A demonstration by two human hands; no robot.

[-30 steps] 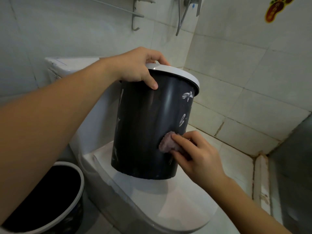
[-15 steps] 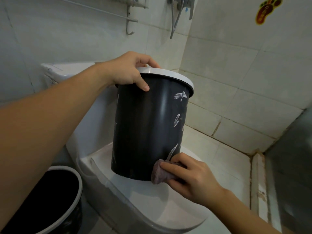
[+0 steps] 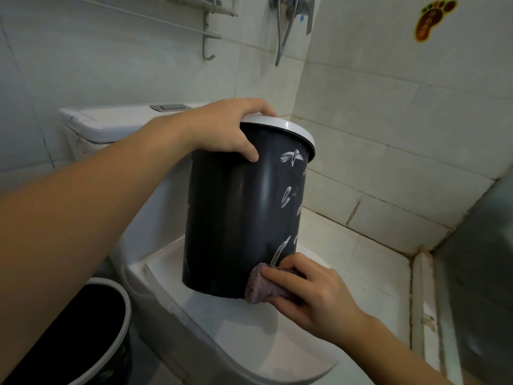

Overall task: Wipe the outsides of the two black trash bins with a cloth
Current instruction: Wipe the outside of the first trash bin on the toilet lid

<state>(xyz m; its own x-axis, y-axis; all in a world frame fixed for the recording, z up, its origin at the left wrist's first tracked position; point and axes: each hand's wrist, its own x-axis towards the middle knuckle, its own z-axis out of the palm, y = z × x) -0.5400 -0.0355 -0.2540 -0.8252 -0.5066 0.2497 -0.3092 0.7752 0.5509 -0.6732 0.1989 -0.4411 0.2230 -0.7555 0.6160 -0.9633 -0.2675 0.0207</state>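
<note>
On the closed toilet lid [image 3: 236,337], at the middle of what I can see, stands a black trash bin [image 3: 238,218] with a white rim and pale feather-like marks down its side, tilted a little so its top leans toward one o'clock. The left hand [image 3: 222,129] reaches in from nine o'clock and grips the bin's rim, fingers curled over the top edge and the thumb pressed on the dark wall just below. The right hand [image 3: 311,290] comes up from five o'clock and pinches a purplish-grey cloth [image 3: 261,287] between thumb and fingers, holding it bunched against the bin's lower wall right at the base, at the six o'clock point of the bin where it meets the lid. The second black bin [image 3: 91,334], also white-rimmed, sits on the floor at seven o'clock, partly behind the left forearm, well apart from the first. Behind the bin is the white cistern [image 3: 111,123]; a shower hose [image 3: 283,31] hangs at twelve o'clock, a foot-shaped sticker [image 3: 433,20] at one o'clock.
</note>
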